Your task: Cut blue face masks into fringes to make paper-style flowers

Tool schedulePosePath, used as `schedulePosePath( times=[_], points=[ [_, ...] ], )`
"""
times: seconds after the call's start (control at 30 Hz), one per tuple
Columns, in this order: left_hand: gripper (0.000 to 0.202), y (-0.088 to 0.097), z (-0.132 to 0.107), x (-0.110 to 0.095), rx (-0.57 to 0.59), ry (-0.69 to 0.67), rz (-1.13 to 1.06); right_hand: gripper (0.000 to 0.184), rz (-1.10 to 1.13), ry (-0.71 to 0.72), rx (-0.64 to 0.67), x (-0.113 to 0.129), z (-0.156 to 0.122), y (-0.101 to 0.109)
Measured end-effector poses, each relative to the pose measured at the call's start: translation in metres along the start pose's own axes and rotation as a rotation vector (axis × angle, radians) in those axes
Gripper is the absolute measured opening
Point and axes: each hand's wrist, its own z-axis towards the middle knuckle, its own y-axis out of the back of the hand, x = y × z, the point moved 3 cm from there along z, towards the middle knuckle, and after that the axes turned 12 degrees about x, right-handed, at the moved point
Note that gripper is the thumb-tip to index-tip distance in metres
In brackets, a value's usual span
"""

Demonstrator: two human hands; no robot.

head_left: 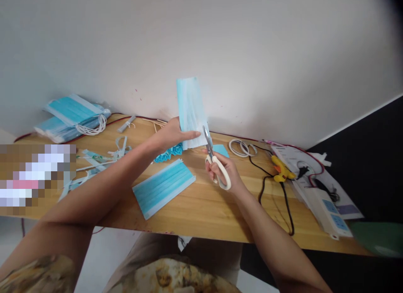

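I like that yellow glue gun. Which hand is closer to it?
Right. The right hand, holding scissors, is left of the glue gun; the left hand, holding a mask, is farther left.

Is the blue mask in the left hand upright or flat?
Upright: the left hand pinches the lower end of the blue pleated face mask, which stands vertically.

Home craft corner: wooden worktop (208,209) against a bare white wall (220,41), strewn with face masks (71,116), glue gun (281,169), power strip (327,211).
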Motion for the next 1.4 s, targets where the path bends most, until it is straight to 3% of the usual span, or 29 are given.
schedulePosePath(
  times=[0.3,0.47,1.07,1.4],
  points=[
    [0.045,0.002,0.0,0.007,-0.071,0.084,-0.037,0.068,-0.023,0.016,0.077,0.002,0.001,0.001],
    [0.044,-0.003,-0.001,0.006,-0.012,0.097,-0.051,0.065,-0.043,0.057,0.106,-0.003,0.003,0.002],
    [0.041,-0.015,-0.001,0.011,0.026,0.124,-0.026,0.049,-0.021,0.064,0.062,0.001,0.004,0.0],
    [0.041,-0.015,0.0,0.013,0.023,0.139,-0.06,0.056,-0.109,0.094,0.039,0.01,0.001,-0.002]
  ],
)
